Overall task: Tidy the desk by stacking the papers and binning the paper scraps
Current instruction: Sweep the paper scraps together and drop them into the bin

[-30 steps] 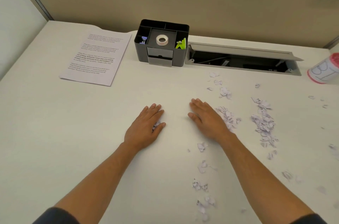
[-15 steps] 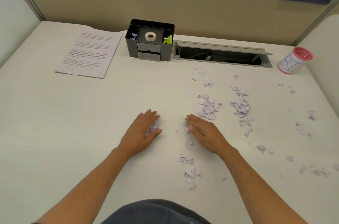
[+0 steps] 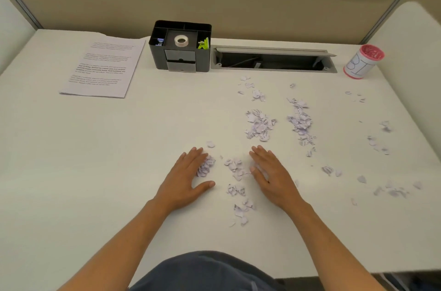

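Note:
Both hands lie flat on the white desk (image 3: 83,171), fingers straight. My left hand (image 3: 185,178) rests on a small heap of paper scraps (image 3: 205,166) under its fingers. My right hand (image 3: 270,175) lies palm down just right of a loose cluster of scraps (image 3: 235,168). Larger scrap piles sit farther back at centre (image 3: 259,125) and to the right (image 3: 300,121), with thin scatter along the right side (image 3: 391,191). A stack of printed papers (image 3: 102,66) lies at the back left. A small bin with a red rim (image 3: 362,61) stands at the back right.
A black desk organiser (image 3: 181,46) holding a tape roll stands at the back centre. Beside it is an open cable hatch (image 3: 274,59) sunk into the desk. Partition walls close the back and sides. The desk's front edge is near my lap.
Both hands have drawn back toward me across the desk, dragging scraps along. A cluster of scraps now lies between them, and my left thumb has spread out.

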